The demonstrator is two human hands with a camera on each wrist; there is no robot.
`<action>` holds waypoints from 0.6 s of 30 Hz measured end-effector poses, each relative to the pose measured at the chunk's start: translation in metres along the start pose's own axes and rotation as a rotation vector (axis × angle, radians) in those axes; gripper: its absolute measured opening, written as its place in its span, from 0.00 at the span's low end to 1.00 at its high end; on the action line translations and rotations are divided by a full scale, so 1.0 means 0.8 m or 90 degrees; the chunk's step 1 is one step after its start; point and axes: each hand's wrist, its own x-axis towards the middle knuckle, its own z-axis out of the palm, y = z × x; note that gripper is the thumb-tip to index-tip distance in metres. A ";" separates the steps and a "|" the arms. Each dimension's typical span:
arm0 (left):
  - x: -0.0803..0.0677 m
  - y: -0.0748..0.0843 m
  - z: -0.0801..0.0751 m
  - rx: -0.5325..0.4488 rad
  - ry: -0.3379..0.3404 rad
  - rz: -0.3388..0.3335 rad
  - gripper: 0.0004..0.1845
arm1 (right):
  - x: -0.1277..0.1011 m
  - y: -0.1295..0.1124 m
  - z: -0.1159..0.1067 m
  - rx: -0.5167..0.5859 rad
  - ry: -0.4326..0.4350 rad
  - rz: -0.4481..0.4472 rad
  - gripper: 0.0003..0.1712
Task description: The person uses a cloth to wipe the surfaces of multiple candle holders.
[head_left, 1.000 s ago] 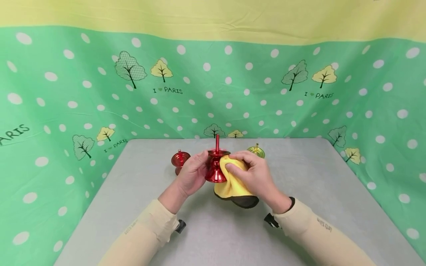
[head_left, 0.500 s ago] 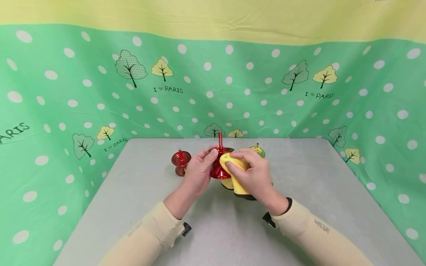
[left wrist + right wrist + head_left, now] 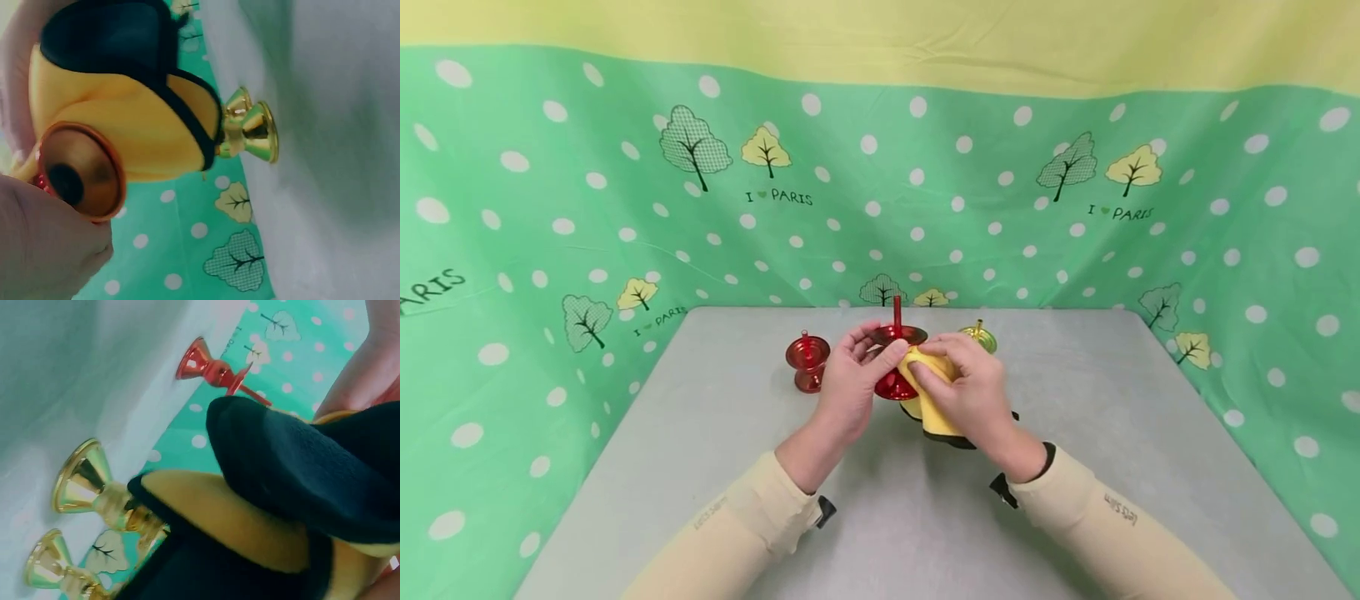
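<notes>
While the left hand (image 3: 848, 375) is holding the red stand (image 3: 895, 387) above the table (image 3: 700, 433), the right hand (image 3: 976, 387) is pinching the yellow cloth (image 3: 942, 410) against it. Judging by gloss, the stand is seeming light, rigid and slippery; gripping between dish and base is appearing surest. The cloth is looking soft.

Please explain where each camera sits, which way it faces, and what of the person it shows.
Head: on the head, facing forward and down at the held red stand and yellow cloth; left hand, right hand and sleeves show.
Left wrist: on that wrist, facing the held red stand's hollow underside; both hands show partly at left.
Right wrist: on that wrist, facing past the yellow cloth toward the other red stand; left hand upper right, probably right hand below.
Both wrist views share gold stands and yellow cloth.
</notes>
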 end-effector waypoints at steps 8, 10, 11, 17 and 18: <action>0.001 0.009 -0.013 0.029 -0.067 -0.009 0.28 | 0.002 0.011 -0.006 0.089 -0.004 0.170 0.12; 0.003 0.011 -0.019 0.015 -0.088 -0.003 0.26 | 0.005 0.011 -0.009 0.110 -0.012 0.207 0.11; 0.004 0.013 -0.021 0.003 -0.095 0.002 0.24 | 0.007 0.011 -0.011 0.116 -0.018 0.222 0.11; 0.013 0.017 -0.031 -0.090 -0.125 -0.011 0.16 | 0.014 0.010 -0.015 0.128 -0.066 0.261 0.11; 0.014 0.017 -0.032 -0.104 -0.136 -0.022 0.15 | 0.014 0.011 -0.016 0.131 -0.075 0.263 0.11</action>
